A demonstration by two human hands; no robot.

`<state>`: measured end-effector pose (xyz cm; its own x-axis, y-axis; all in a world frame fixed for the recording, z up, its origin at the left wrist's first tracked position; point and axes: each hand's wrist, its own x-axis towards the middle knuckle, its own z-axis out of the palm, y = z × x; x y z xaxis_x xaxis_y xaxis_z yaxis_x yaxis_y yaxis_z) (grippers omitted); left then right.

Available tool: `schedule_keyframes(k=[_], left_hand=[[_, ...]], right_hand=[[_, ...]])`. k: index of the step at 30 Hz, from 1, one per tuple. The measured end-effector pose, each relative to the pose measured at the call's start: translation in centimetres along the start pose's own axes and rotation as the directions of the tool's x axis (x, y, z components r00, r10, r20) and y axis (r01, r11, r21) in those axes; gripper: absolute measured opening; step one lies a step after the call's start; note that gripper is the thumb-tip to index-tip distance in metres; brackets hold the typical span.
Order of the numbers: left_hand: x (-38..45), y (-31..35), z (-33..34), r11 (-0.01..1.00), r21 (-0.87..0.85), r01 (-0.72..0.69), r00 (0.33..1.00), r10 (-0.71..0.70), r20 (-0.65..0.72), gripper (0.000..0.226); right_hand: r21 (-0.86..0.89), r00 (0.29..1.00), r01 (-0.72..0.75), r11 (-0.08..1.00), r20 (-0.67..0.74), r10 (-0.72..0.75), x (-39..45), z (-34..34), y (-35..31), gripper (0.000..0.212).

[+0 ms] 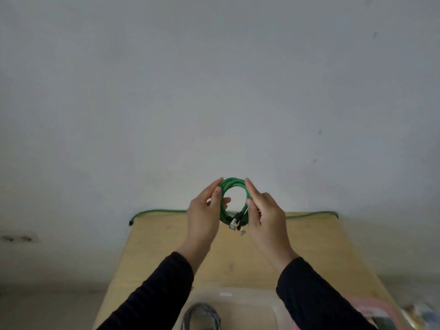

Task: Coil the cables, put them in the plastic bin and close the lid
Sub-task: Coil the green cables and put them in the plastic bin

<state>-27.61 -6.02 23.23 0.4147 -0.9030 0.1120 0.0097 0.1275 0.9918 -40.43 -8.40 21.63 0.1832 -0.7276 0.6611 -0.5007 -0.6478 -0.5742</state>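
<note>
A green cable (234, 183) is wound into a small round coil, held up above the far part of the wooden table (238, 258). My left hand (204, 210) grips the coil's left side and my right hand (264, 210) grips its right side. Two metal plugs (234, 225) hang from the bottom of the coil between my hands. A clear plastic bin (250, 303) stands at the near edge below my arms. A coiled grey cable (202, 315) lies inside it. My forearms cover parts of the bin.
A green edge strip (162, 211) runs along the table's far edge, right against a pale wall. A pink lid-like piece (371, 308) and some blurred items (419, 315) lie at the near right. A wall socket (17, 238) sits low on the left.
</note>
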Motion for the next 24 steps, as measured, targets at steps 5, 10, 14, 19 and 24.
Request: schedule_keyframes(k=[5,10,14,19,24], left_hand=[[-5.0,-6.7,-0.6,0.989,0.100,0.111,0.988,-0.121,0.095,0.025],[-10.9,-11.7,-1.2,0.956,0.241,0.168,0.971,-0.202,0.128,0.025],[-13.7,-14.2,-1.2,0.911,0.347,0.221,0.957,-0.271,0.102,0.026],[-14.7,-16.2,-0.9,0.842,0.478,0.250,0.941,-0.327,0.085,0.026],[-14.0,-17.3,-0.5,0.803,0.539,0.253,0.943,-0.330,0.050,0.025]], right_hand=[[-0.062,0.985,-0.143,0.988,0.093,0.148,-8.9,-0.9,1.5,0.049],[-0.095,0.932,-0.294,0.951,0.191,0.308,-16.6,-2.1,2.0,0.049],[-0.128,0.855,-0.410,0.903,0.290,0.430,-19.8,-2.8,2.5,0.051],[-0.182,0.742,-0.513,0.839,0.397,0.540,-20.7,-3.1,2.5,0.047],[-0.269,0.653,-0.543,0.796,0.460,0.601,-20.5,-1.8,3.9,0.050]])
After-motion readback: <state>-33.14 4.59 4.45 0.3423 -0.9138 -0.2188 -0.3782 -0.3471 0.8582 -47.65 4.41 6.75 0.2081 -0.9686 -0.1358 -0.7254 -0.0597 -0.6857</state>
